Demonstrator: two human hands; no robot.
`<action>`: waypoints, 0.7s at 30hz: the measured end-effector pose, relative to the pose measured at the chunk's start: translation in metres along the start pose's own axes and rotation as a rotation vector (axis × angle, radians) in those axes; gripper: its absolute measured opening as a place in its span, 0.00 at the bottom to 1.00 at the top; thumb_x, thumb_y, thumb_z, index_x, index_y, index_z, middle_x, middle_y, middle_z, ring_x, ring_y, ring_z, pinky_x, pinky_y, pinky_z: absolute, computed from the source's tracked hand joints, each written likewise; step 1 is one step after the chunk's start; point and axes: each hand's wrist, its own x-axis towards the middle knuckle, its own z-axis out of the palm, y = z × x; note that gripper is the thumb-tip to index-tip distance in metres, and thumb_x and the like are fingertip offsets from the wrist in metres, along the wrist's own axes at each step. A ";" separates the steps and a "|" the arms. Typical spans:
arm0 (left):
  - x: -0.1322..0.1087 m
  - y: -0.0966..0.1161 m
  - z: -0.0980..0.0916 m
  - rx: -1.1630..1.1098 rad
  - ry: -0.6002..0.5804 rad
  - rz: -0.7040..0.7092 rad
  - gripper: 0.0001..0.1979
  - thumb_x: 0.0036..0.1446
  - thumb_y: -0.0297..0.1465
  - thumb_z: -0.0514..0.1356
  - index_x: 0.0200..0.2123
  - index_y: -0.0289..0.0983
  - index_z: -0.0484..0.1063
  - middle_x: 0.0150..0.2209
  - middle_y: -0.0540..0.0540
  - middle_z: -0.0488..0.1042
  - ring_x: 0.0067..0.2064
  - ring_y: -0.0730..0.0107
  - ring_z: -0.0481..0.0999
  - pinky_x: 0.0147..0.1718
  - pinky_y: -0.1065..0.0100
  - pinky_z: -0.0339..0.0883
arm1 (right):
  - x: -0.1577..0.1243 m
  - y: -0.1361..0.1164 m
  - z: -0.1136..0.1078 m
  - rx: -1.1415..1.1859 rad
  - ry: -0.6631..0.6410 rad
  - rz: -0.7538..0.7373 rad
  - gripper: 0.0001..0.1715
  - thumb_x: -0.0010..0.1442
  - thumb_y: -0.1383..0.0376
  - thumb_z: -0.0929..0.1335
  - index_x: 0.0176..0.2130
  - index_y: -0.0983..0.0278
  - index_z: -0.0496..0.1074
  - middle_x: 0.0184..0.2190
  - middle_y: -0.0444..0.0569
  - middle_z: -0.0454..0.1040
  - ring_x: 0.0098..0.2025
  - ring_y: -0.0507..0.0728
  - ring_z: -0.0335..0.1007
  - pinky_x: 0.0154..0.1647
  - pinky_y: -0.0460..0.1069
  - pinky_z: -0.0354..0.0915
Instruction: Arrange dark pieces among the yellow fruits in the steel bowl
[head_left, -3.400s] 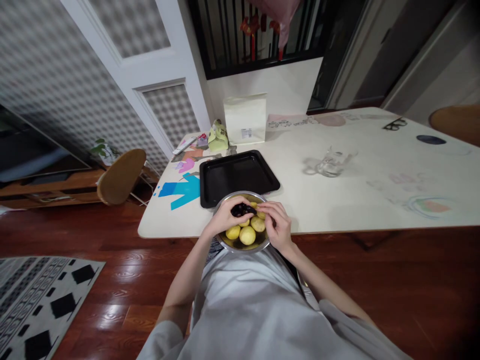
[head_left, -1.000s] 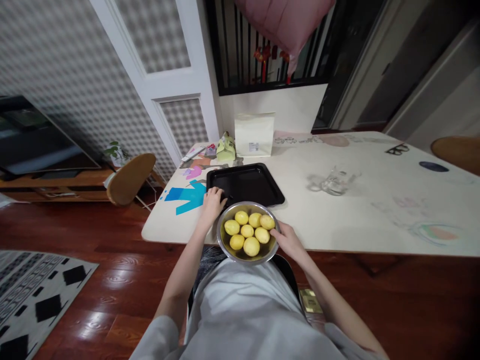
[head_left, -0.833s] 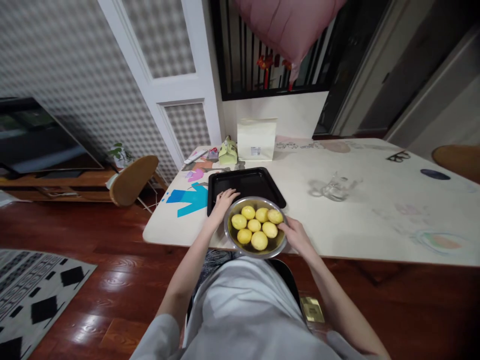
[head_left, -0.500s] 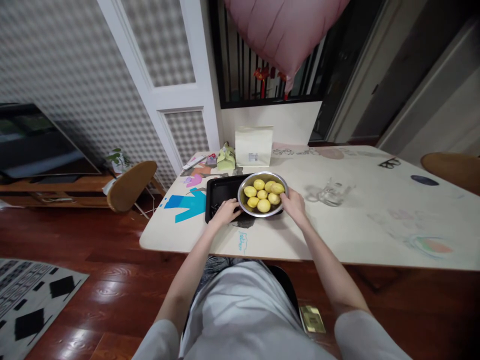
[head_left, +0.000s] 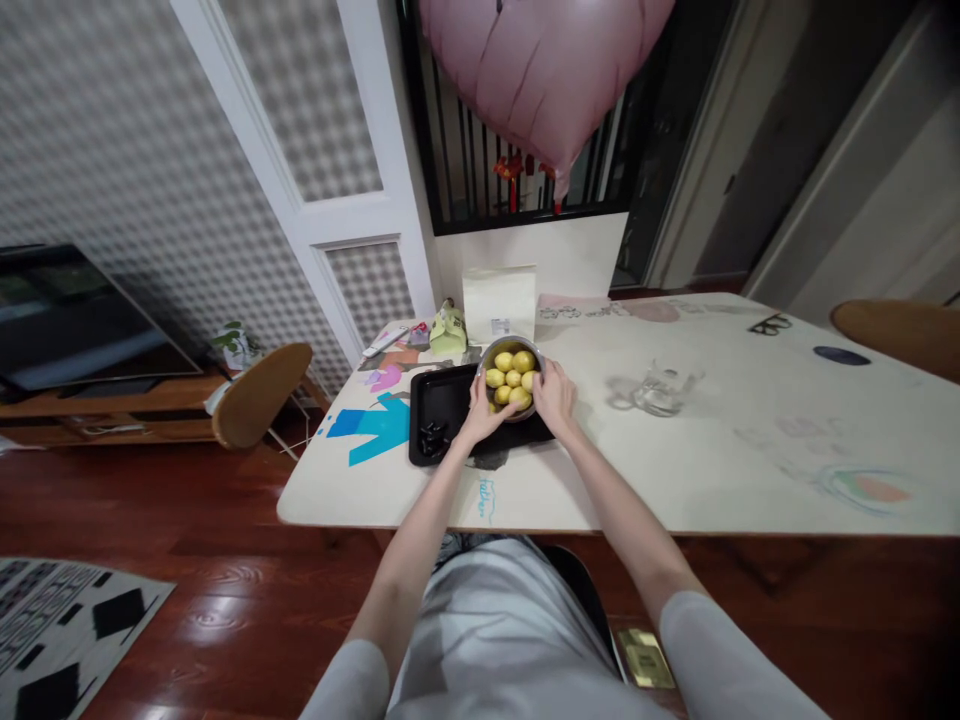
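Moved: metal bowl (head_left: 499, 345) of yellow balls (head_left: 513, 378), from the surface (head_left: 675, 450) near edge to over the black tray (head_left: 442, 405), right half; I log left hand (head_left: 480, 415) and right hand (head_left: 553, 395) both gripping its sides.

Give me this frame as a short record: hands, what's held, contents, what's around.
left hand: grips bowl, near-left rim
right hand: grips bowl, right rim
bowl: metal, over the tray; resting or lifted, cannot tell
contents: several yellow balls
tray: black, dark lump in near-left corner
table: also a glass jug and a paper bag
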 end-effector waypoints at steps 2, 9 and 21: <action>0.003 -0.005 0.007 -0.007 -0.013 -0.033 0.60 0.49 0.50 0.74 0.74 0.41 0.42 0.75 0.29 0.35 0.78 0.39 0.38 0.74 0.45 0.42 | -0.001 0.000 0.002 0.011 0.019 -0.014 0.27 0.69 0.67 0.57 0.62 0.68 0.69 0.55 0.62 0.73 0.45 0.63 0.75 0.46 0.54 0.67; -0.004 -0.014 0.006 0.038 -0.032 -0.003 0.66 0.46 0.47 0.77 0.74 0.43 0.36 0.75 0.29 0.31 0.78 0.42 0.33 0.74 0.45 0.40 | -0.008 0.001 0.009 0.092 0.095 -0.132 0.31 0.67 0.68 0.58 0.66 0.67 0.64 0.63 0.61 0.67 0.48 0.63 0.75 0.48 0.55 0.71; 0.002 -0.018 0.005 0.029 -0.007 0.050 0.74 0.41 0.46 0.79 0.74 0.43 0.28 0.76 0.30 0.26 0.78 0.41 0.27 0.75 0.46 0.34 | -0.010 -0.004 0.020 -0.041 0.098 -0.237 0.36 0.69 0.68 0.57 0.73 0.61 0.57 0.70 0.57 0.62 0.46 0.63 0.77 0.42 0.53 0.73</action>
